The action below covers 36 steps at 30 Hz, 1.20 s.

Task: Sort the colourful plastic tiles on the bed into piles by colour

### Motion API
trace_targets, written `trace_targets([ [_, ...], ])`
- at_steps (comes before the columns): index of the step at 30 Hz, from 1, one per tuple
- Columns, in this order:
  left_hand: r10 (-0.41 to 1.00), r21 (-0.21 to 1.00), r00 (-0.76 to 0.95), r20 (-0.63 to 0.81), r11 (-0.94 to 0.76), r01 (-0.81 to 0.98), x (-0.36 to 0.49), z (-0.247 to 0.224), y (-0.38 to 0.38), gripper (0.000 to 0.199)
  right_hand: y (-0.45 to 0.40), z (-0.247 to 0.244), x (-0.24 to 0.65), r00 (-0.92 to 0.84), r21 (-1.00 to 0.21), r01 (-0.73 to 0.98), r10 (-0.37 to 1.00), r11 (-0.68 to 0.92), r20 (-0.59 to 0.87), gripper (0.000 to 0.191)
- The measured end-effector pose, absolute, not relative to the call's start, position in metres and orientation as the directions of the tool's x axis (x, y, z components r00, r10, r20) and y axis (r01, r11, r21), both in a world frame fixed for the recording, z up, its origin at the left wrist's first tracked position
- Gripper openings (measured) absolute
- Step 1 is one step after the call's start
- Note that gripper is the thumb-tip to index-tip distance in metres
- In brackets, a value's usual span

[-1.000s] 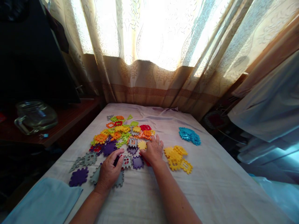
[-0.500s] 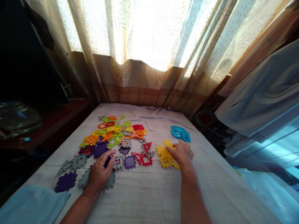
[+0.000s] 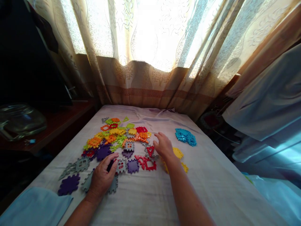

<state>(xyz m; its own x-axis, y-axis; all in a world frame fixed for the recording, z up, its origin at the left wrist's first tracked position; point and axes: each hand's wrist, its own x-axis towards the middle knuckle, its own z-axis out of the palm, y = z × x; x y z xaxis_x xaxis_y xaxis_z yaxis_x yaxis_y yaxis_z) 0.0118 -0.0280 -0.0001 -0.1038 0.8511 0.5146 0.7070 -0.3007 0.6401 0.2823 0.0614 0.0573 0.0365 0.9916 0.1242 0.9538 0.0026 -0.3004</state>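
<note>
My left hand (image 3: pixel 102 175) rests over light grey tiles (image 3: pixel 113 184), thumb and fingers curved apart. Something dark purple shows in the gap between them; I cannot tell whether they touch it. Just right of that hand lie a grey window tile (image 3: pixel 121 165) and a purple square tile (image 3: pixel 133 165). My right hand (image 3: pixel 163 146) hovers with fingers stretched to the left and nothing visible in them. It is beside a red triangle piece (image 3: pixel 150 151) and the multicoloured pile. Yellow gear-edged tiles (image 3: pixel 178 153) are partly hidden behind my right wrist and forearm.
A heap of orange, yellow and green interlocking pieces (image 3: pixel 116 131) spreads over the left half of the cloth. Blue pieces (image 3: pixel 185 137) form a stack at right. A dark purple tile (image 3: pixel 69 184) and a light blue cloth (image 3: pixel 35 205) lie front left. Curtains (image 3: pixel 143 84) hang behind.
My right hand has moved left, from above the yellow tiles to beside the red and grey pieces. The left hand keeps its pose. The whole view has shifted slightly.
</note>
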Motion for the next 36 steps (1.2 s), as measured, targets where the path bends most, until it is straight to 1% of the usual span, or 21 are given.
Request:
trace_targets([
  [3,0.856,0.646,-0.100,0.506,-0.300,0.702,0.012,0.001,-0.028,0.030,0.083,0.046,0.249,-0.137,-0.302,0.939,0.984,0.166,0.116,0.049],
  [6,0.850,0.637,-0.095,0.519,-0.310,0.705,0.013,0.001,-0.028,0.028,0.083,0.037,0.230,-0.254,-0.287,0.920,0.964,0.267,0.082,0.046],
  [10,0.844,0.633,-0.081,0.529,-0.329,0.701,0.013,0.001,-0.029,0.027,0.053,0.033,0.227,-0.321,-0.300,0.891,0.940,0.342,0.119,0.035],
  [12,0.845,0.637,-0.083,0.528,-0.329,0.697,0.014,0.002,-0.029,0.027,0.039,0.037,0.231,-0.340,-0.316,0.880,0.935,0.355,0.102,0.026],
  [13,0.845,0.639,-0.085,0.528,-0.329,0.695,0.014,0.002,-0.029,0.027,0.036,0.040,0.234,-0.331,-0.322,0.885,0.941,0.336,0.073,0.026],
  [15,0.846,0.643,-0.085,0.527,-0.331,0.691,0.014,0.002,-0.029,0.027,0.040,0.047,0.241,-0.265,-0.318,0.912,0.964,0.257,0.019,0.030],
  [18,0.847,0.648,-0.087,0.524,-0.331,0.686,0.014,0.003,-0.029,0.027,0.069,0.055,0.252,-0.117,-0.244,0.962,0.993,0.118,0.020,0.033],
  [20,0.847,0.649,-0.089,0.524,-0.329,0.686,0.015,0.004,-0.030,0.027,0.094,0.055,0.257,-0.070,-0.190,0.979,0.997,0.072,0.020,0.040],
  [22,0.846,0.652,-0.095,0.524,-0.327,0.684,0.015,0.005,-0.030,0.027,0.115,0.051,0.260,-0.053,-0.160,0.986,0.998,0.051,-0.013,0.043],
  [26,0.853,0.659,-0.096,0.513,-0.320,0.680,0.015,0.005,-0.029,0.027,0.133,0.045,0.259,-0.073,-0.143,0.988,0.995,0.062,-0.070,0.037],
  [28,0.853,0.654,-0.092,0.515,-0.321,0.685,0.015,0.004,-0.029,0.027,0.130,0.047,0.259,-0.070,-0.136,0.989,0.995,0.061,-0.064,0.034],
  [30,0.848,0.647,-0.095,0.521,-0.320,0.692,0.014,0.004,-0.029,0.027,0.120,0.053,0.265,-0.056,-0.129,0.990,0.998,0.050,-0.043,0.036],
  [33,0.846,0.639,-0.099,0.525,-0.314,0.702,0.014,0.004,-0.029,0.027,0.092,0.064,0.292,0.010,-0.181,0.984,1.000,-0.009,0.006,0.040],
  [36,0.852,0.631,-0.082,0.518,-0.316,0.709,0.014,0.006,-0.029,0.028,0.055,0.070,0.337,0.153,-0.277,0.949,0.988,-0.149,-0.004,0.038],
])
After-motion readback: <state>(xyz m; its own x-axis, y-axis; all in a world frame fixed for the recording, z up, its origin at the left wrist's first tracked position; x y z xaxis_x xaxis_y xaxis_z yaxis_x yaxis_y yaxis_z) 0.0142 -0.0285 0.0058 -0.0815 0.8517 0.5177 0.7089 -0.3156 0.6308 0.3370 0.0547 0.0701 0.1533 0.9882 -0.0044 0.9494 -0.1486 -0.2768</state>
